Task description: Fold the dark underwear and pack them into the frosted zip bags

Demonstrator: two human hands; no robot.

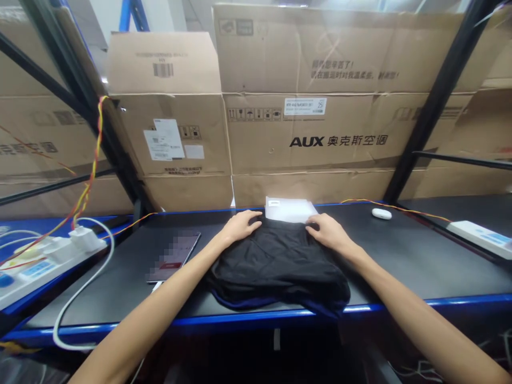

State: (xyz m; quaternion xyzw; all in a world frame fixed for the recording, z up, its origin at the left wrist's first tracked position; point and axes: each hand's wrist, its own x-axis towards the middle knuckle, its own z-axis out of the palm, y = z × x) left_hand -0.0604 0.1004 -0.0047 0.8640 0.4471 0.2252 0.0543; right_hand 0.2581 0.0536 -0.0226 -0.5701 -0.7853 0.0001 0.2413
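Observation:
A black cloth garment (280, 261) with a band-like upper edge lies wrinkled on the dark shelf top (384, 261), its lower part reaching the front edge. Dark blue shows along its bottom. My left hand (241, 226) grips the upper left corner of the band between thumb and fingers. At the upper right corner, my right hand (328, 230) pinches the band the same way. Just behind the garment, between my hands, lies a translucent white plastic packet (288, 209) with a small label; its near end is hidden by the cloth.
A phone (176, 258) with a white cable lies left of my left forearm. White power strips (482, 237) sit at both sides. A small white case (381, 214) rests at the back right. Cardboard panels (256, 133) and black posts (436, 101) close off the back.

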